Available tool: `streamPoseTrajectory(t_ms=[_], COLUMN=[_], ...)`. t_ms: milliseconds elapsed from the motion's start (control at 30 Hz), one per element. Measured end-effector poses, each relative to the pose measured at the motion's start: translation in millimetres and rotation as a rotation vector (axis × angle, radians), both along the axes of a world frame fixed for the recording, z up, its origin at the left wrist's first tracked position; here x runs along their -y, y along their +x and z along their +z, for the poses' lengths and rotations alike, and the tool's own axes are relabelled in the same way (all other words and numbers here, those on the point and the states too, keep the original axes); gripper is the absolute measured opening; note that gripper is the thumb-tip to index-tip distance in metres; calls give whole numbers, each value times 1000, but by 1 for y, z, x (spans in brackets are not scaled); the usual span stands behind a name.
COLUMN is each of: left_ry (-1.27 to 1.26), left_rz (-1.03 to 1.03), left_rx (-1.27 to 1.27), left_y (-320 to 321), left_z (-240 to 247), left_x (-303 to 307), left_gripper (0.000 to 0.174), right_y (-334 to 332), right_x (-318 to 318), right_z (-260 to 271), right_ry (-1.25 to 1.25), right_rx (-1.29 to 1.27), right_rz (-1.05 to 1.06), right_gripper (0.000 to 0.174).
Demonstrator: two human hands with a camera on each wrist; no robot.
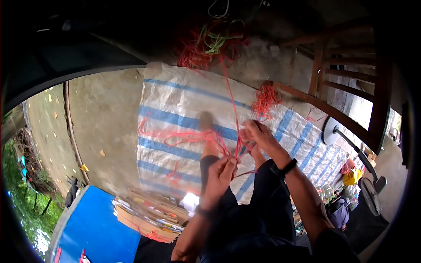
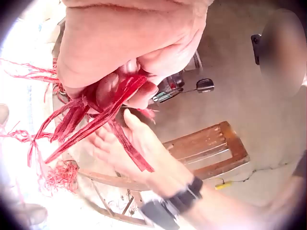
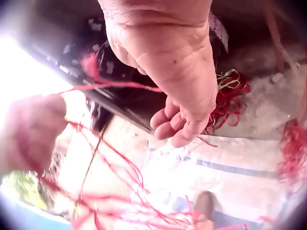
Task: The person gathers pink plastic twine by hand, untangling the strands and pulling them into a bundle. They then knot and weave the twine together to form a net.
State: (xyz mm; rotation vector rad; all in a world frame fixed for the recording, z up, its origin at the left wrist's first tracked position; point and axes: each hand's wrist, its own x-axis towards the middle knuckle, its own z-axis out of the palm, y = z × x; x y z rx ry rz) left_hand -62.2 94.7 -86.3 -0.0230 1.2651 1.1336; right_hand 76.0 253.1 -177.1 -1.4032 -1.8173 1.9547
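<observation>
My left hand (image 1: 222,172) pinches a bunch of red plastic twine (image 2: 120,98) between thumb and curled fingers. Flat, frayed ends and a small knot poke out below the fist in the left wrist view. One taut strand (image 1: 230,90) runs from the far tangle down toward this hand. Other loose strands (image 1: 184,136) trail to the left over the sheet. My right hand (image 1: 259,138) is just right of the taut strand, its fingers loosely bent. In the right wrist view, the strand passes behind that hand, and nothing shows against its visible fingers (image 3: 177,127).
A striped white and blue sheet (image 1: 169,96) covers the ground under my feet. Beyond it lies a red and green twine tangle (image 1: 212,44); a smaller red heap (image 1: 265,101) sits by a wooden bench (image 1: 346,74). Flattened cardboard (image 1: 149,215) and a blue board (image 1: 94,225) are at left.
</observation>
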Motion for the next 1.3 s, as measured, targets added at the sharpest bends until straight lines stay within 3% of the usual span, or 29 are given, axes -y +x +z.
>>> streamPoseTrajectory(t_ms=[33,67,133,233,300,333,500,900,967,1067,1233,1300], left_ry=[3,-27,-56,-72,23,-14,86,97,88,30,53,72], left_rz=[-3,-92,-179,-283,-543,-628,-642,-586,-448,-440,-502,-537], left_rx=[0,-11,-27,-17,-212,-192,-220,-265,-281,-217,-229,-252], left_y=[2,4,6,5,0,-4,-8,-17,-19,-31,-51,-61], left_z=[9,18,36,56,62,64,70,69,72,80,76,79], left_x=[6,12,24,44,56,62,81,84,81,76,84,89], left_gripper=[21,22,24,24,22,19,18,13,17,17,17,17], right_y=[-28,-43,-64,-81,-86,-86,-70,-59,-63,-69,-87,-88], right_x=[-12,-18,-31,-51,-72,-81,-97,-83,-87,-95,-106,-114], right_z=[6,2,-6,-20,-15,-14,-11,-9,-3,9,54,71], right_ry=[-712,-710,-928,-795,-823,-812,-791,-629,-351,-150,-222,-400], right_rx=[22,20,-275,-272,-219,-259,-266,62,91,164,65,-70], right_rz=[-360,-362,-401,-478,-596,-585,-569,-394,-259,-139,-213,-346], right_gripper=[31,31,29,25,22,18,16,20,21,22,24,23])
